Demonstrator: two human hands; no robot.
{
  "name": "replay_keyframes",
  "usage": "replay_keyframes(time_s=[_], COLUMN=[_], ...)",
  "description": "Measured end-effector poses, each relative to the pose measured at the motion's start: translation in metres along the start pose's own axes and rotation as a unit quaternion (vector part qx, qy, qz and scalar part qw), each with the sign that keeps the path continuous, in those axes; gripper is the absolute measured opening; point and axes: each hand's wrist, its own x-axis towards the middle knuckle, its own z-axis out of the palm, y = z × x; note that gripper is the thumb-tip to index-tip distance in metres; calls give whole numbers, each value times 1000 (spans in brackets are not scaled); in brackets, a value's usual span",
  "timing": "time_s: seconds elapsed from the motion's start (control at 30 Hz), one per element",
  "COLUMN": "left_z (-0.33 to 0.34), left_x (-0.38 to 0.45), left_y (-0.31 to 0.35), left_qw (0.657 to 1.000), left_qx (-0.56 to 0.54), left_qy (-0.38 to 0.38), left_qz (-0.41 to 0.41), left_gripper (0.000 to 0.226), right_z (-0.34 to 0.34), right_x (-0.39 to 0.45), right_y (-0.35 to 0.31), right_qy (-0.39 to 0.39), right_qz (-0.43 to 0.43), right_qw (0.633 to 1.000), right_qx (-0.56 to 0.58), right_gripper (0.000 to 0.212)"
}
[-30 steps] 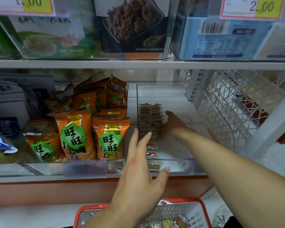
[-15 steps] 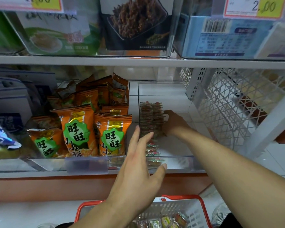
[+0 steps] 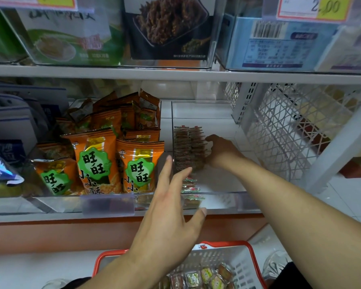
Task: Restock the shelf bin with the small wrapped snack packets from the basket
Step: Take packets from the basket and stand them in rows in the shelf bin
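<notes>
On the lower shelf, in the only view, from the head camera, a clear rectangular plastic shelf bin [image 3: 204, 109] holds a row of small brown-and-red wrapped snack packets [image 3: 186, 151] stood on edge against its left wall, with a few more of them lying loose toward the bin's front. The right hand [image 3: 219, 151] reaches into the bin, its fingers curled against the right side of the row; whether they pinch a packet or only press the stack I cannot tell. The left hand [image 3: 171, 205] hovers in front of the bin with fingers straight and spread, holding nothing, its fingertips near the bin's left front corner. Just beside the bin on the left stand orange foil snack bags with green labels [image 3: 96, 163]. Below the shelf, a white plastic shopping basket with a red rim [image 3: 227, 245] carries more small wrapped packets in mixed colours [image 3: 204, 278]. The step in hand looks like tidying and squaring the packets already placed, with most of the bin floor bare, so the restocking seems far from finished. The next move probably calls for the row to stand firm by itself, then for a free hand to drop to the basket for another batch and add it beside the row without toppling it.
</notes>
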Motion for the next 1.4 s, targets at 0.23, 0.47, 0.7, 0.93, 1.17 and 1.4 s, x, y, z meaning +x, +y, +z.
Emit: replay_keyframes(time_s=[0.23, 0.47, 0.7, 0.93, 1.17, 1.4], left_z=[-7, 41, 85, 147, 220, 230], left_x=[-20, -49, -83, -94, -120, -114], left_y=[-3, -88, -208, -246, -247, -259], left_qw=[989, 951, 857, 870, 837, 822], left_qx=[20, 195, 262, 132, 255, 295], left_qy=[80, -236, -392, -376, -393, -408], left_qz=[124, -40, -208, -290, -284, -265], left_gripper=[21, 28, 47, 34, 50, 39], right_z=[-15, 104, 227, 294, 323, 324], right_x=[-85, -181, -201, -188, -201, -204], right_y=[-12, 55, 153, 161, 169, 168], right_qy=[247, -29, -353, -339, -328, -390], right_qz=[-275, -421, -116, -163, -138, -108], right_qw=[926, 905, 908, 900, 904, 877], right_qx=[74, -53, -195, -221, -235, -259], right_gripper=[19, 13, 55, 95, 82, 42])
